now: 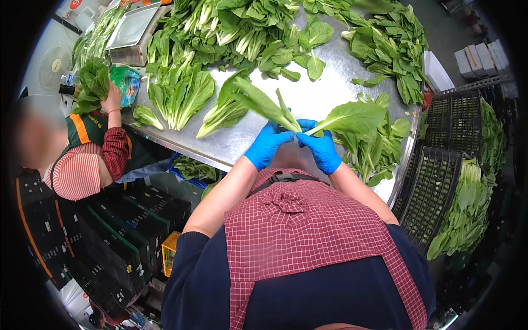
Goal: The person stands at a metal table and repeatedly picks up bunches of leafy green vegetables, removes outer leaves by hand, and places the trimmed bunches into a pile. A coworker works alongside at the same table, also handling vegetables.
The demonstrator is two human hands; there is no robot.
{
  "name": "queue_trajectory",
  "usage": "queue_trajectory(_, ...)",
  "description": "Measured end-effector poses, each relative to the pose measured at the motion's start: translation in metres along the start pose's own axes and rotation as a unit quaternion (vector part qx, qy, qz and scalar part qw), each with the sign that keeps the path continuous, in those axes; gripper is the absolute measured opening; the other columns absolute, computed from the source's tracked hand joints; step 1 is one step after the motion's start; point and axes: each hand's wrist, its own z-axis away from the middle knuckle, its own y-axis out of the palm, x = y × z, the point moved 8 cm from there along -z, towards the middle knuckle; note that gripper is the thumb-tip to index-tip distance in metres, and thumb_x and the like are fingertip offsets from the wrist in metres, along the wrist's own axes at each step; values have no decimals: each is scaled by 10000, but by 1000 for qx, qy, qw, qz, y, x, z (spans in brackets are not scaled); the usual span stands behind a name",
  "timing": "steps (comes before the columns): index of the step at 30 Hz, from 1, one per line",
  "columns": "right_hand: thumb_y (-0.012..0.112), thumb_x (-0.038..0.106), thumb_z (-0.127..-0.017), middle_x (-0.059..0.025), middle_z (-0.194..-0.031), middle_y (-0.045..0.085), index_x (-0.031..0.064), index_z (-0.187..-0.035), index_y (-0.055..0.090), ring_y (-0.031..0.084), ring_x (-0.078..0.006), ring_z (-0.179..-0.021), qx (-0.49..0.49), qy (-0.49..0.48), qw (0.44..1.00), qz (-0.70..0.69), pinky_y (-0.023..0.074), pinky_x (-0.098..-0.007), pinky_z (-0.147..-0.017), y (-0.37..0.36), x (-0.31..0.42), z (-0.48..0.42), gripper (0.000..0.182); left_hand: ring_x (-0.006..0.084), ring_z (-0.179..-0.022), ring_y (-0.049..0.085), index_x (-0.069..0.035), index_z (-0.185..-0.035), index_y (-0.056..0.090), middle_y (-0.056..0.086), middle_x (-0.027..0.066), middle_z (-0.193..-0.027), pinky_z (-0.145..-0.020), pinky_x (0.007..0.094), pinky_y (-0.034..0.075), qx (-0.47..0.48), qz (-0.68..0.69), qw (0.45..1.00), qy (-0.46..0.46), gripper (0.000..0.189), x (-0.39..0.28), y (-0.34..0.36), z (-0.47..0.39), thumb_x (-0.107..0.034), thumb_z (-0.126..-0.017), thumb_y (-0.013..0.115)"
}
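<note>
Both my hands wear blue gloves and meet over the near edge of a steel table (307,93). My left hand (266,144) grips a small bunch of leafy greens (264,101) by its pale stems, the leaves fanning up and left. In my right hand (319,148) is the stalk of a single broad leaf (350,119) that points right. The stem ends of both come together between my fingers. Left of my hands lie a trimmed head of greens (222,109) and a larger group of heads (181,95). Loose leaves (373,144) are heaped beside my right wrist.
A big pile of greens (243,29) covers the far side; another heap (392,49) is at far right. At left, a co-worker's hand (111,99) holds greens near a scale (134,27). Black crates (433,189) stand right, and a blue crate (192,171) sits below the table.
</note>
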Motion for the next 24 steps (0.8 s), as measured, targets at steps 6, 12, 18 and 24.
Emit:
queue_trajectory(6,716,99,-868,-82,-897,673,-7,-1082,655,630,-136,-772,8,-15,1000,-10,528,-282,-688,3,-12,5,246,163,-1075,589,45,-1420,386,618,97,-1152,-964,296,467,-29,25,999,1,657,0,2,3,-97,-865,709)
queue_trajectory(12,667,116,-927,-96,-884,666,34,-1053,613,652,-172,-680,-62,11,994,-90,562,-319,-630,-15,-30,4,160,123,-963,601,14,-1417,412,629,34,-1037,-925,268,469,-34,-5,999,19,629,13,-6,2,-71,-864,699)
queue_trajectory(18,563,440,-973,-140,-1029,690,29,-1155,599,684,-220,-773,-195,147,932,-269,565,-326,-681,-60,-43,6,451,133,-941,599,-2,-1388,466,628,32,-1022,-881,278,493,-88,-98,991,17,673,-25,-35,16,-144,-803,768)
queue_trajectory(24,581,303,-956,-130,-1155,656,9,-1214,607,661,-188,-967,161,186,953,174,538,-313,-823,13,18,33,392,265,-887,660,32,-1132,584,685,175,-992,-798,378,522,-258,-497,826,57,513,-116,-185,40,-221,-736,790)
